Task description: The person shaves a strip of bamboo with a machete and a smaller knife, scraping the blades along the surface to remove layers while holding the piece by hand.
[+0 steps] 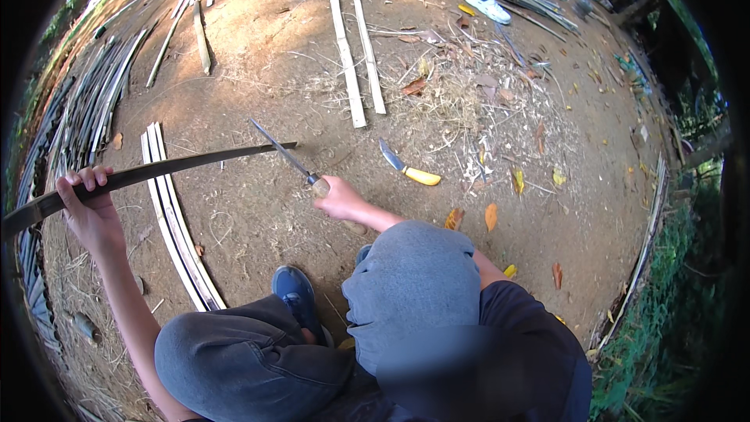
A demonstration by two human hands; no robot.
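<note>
My left hand [95,215] is closed around a long dark strip [183,164], apparently split bamboo, which slants up a little from the left rim toward the middle. In my right hand [342,199], in front of my knee, is a long narrow knife [285,155] with a wooden handle. Its thin blade points up and to the left, crossing the strip close to the strip's far end; whether blade and strip touch I cannot tell. A curved knife with a yellow handle [422,177] lies on the ground to the right, beyond my right hand.
Pale split strips [178,227] lie left of my shoe [294,289]. Two more pale strips [344,55] rest farther ahead. Dark strips [90,101] are piled at the left. Fibre shavings [445,101] and leaves litter the dirt. Another person's shoe [488,6] is at the far right.
</note>
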